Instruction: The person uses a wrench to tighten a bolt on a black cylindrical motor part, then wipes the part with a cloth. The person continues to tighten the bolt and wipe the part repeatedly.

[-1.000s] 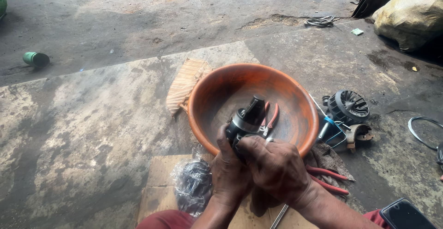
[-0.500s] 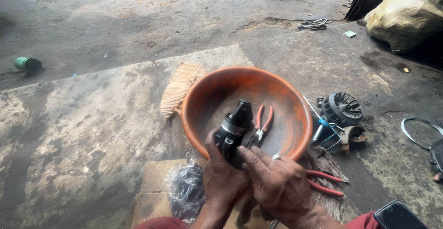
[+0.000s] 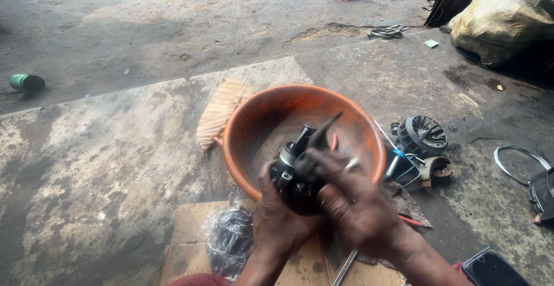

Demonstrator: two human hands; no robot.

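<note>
Concrete floor (image 3: pixel 115 165), stained and patchy, fills the view; a tan sack (image 3: pixel 508 15) upper right is cut off by the frame edge. Orange basin (image 3: pixel 254 124) sits on the floor, its near rim hidden behind the hands; inside, only a red sliver of a plier handle (image 3: pixel 334 142) shows past the part, the rest covered. Cardboard sheet (image 3: pixel 187 234) under the wrists is cut off at the bottom edge, a crumpled clear plastic bag (image 3: pixel 228 240) lying on it, contents unclear. Black finned fan part (image 3: pixel 424 135) lies right of the basin. Left hand (image 3: pixel 277 217) is clamped from below around the black motor part (image 3: pixel 294 176), held above the basin's near rim: dark, greasy, roughly cylindrical, with a silvery collar near its upper end; lower half buried in the palm. Right hand (image 3: pixel 352 205) is closed on a thin dark tool (image 3: pixel 323 130), blurred, its type not clear, tip angled up over the part. Against half a second ago, the right hand has come up onto the part with the tool, and the pliers in the basin are now mostly covered.
</note>
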